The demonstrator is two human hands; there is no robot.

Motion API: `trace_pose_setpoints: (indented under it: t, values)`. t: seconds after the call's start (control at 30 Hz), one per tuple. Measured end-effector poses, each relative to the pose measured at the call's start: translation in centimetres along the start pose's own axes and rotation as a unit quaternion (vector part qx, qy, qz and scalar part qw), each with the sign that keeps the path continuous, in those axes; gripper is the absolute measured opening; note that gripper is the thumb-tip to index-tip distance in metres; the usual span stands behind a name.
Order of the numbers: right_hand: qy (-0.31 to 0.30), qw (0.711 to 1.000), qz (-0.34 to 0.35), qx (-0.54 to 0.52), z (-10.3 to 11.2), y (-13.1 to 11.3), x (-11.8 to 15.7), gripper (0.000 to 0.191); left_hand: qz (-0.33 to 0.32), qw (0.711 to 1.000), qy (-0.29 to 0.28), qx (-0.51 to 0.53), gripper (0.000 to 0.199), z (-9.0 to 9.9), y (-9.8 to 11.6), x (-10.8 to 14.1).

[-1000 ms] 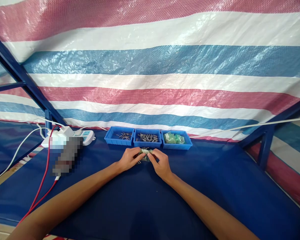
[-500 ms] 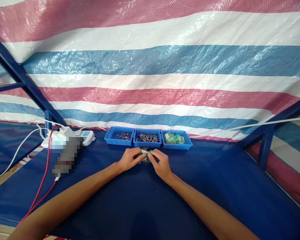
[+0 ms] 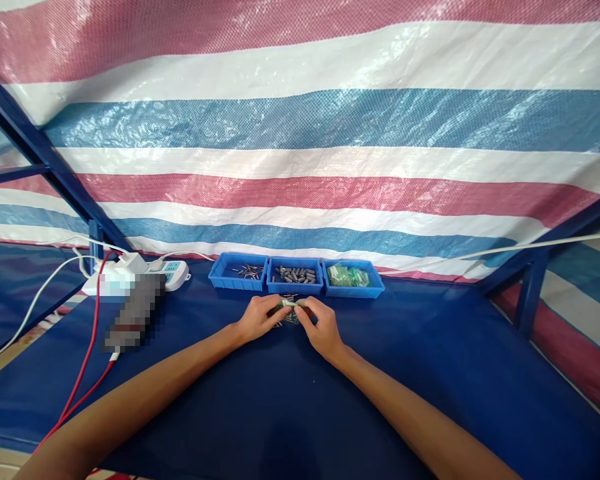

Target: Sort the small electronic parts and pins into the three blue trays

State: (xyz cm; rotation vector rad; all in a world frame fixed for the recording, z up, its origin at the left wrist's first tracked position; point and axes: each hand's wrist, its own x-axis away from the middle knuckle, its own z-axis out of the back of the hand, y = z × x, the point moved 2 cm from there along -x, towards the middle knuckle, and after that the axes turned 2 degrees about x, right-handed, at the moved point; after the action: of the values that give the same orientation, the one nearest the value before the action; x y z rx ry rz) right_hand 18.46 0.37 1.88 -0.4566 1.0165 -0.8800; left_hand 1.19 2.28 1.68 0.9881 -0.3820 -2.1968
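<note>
In front of the blue bins, both hands meet over a small greenish plastic bag (image 3: 290, 305). My left hand (image 3: 258, 318) pinches its left edge between thumb and fingers. On the other edge, my right hand (image 3: 321, 323) pinches in the same way. Several thin metal pins (image 3: 289, 317) show below and around the bag, close to the fingertips; whether some lie inside it I cannot tell. The fingers partly hide the bag.
Three blue bins stand in a row: one with thin metal pins (image 3: 250, 271), one with dark grey cylinders (image 3: 296, 275), one with green plastic bags (image 3: 349, 275). Left are a white power strip (image 3: 177, 273), a blurred dark object (image 3: 134, 313) and a red cable (image 3: 87, 353).
The bag's upper edge between my fingertips has shifted slightly and looks more folded or flattened. My arms and the bins have hardly moved.
</note>
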Motion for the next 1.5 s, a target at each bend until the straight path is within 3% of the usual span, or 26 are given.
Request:
trace_pose_setpoints:
  t: [0.73,0.93,1.1,1.23,1.33,1.43,1.5]
  values:
    - [-0.010,1.000,-0.003,-0.029,-0.2,0.0,0.1,0.017,-0.027,0.999,0.007,0.027,0.040,-0.2,-0.6,0.2]
    - [0.002,0.999,-0.018,-0.030,-0.1,0.0,0.0,0.017,0.018,0.999,-0.019,0.036,0.026,0.0,-0.5,0.2]
    - [0.058,0.996,-0.065,-0.029,1.0,-0.2,-0.9,0.019,0.071,0.995,0.006,0.070,0.029,0.1,-0.5,0.4]
    - [0.126,0.987,-0.085,0.045,3.8,0.3,-2.9,0.024,0.083,0.991,0.021,0.099,0.031,-0.1,-0.6,0.4]
    - [0.165,0.969,-0.113,0.144,6.5,2.0,-4.6,0.023,0.077,0.991,0.025,0.104,0.029,-0.2,-0.6,0.4]
    - [0.111,0.941,-0.182,0.264,8.3,4.5,-5.6,0.020,0.074,0.991,0.022,0.106,0.028,-0.1,-0.5,0.4]
    - [0.065,0.915,-0.189,0.349,8.8,5.7,-5.7,0.019,0.072,0.991,0.022,0.108,0.027,-0.1,-0.5,0.4]
